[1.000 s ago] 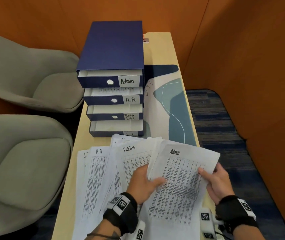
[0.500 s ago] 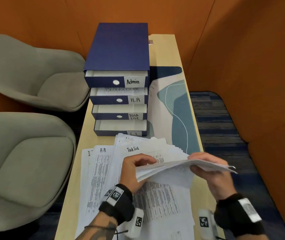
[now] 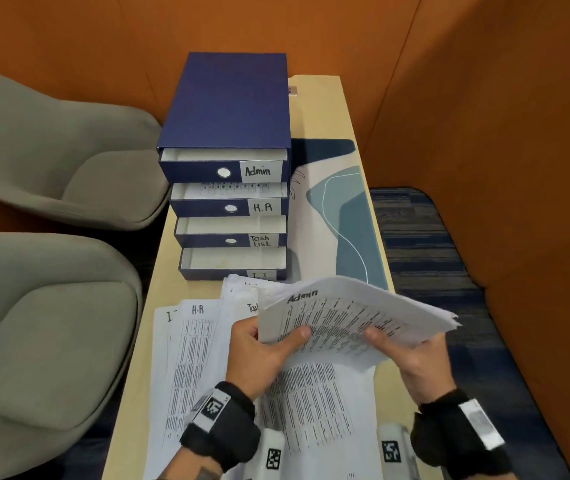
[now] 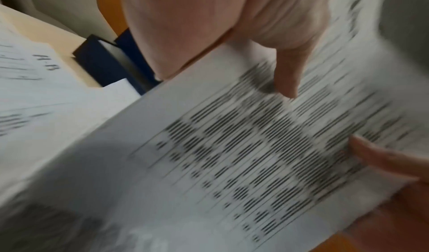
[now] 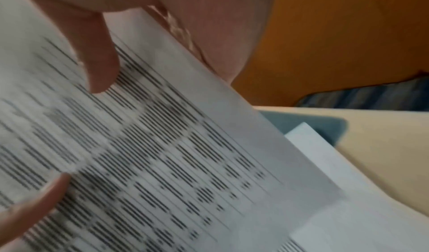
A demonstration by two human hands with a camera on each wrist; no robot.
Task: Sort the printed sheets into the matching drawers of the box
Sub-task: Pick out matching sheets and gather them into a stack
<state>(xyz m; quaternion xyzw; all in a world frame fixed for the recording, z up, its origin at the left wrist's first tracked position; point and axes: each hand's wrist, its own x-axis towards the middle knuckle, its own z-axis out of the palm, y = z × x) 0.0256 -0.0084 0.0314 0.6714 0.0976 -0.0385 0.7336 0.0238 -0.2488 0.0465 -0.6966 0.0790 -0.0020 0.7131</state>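
Note:
A thin stack of printed sheets headed "Admin" [image 3: 342, 317] is lifted above the table, tilted toward me. My left hand [image 3: 266, 344] grips its near left edge, thumb on top. My right hand [image 3: 411, 348] grips its near right side the same way. Both wrist views show the blurred sheets [image 4: 243, 155] [image 5: 162, 155] under the thumbs. The blue drawer box [image 3: 228, 109] stands beyond with four drawers pulled out: Admin drawer [image 3: 221, 168] on top, H.R drawer [image 3: 230, 202] holding a sheet, Task List drawer [image 3: 230, 233], and I.T drawer [image 3: 231, 263] lowest.
More sheets headed H.R [image 3: 197, 341], Task List and I.T lie fanned on the narrow wooden table [image 3: 328, 109]. A patterned mat [image 3: 346, 223] lies right of the box. Two grey chairs [image 3: 44, 161] stand left; orange walls close in behind and right.
The Admin sheets went from lying on the pile to being lifted by both hands, first edge-on, now tilted face up toward me and held higher.

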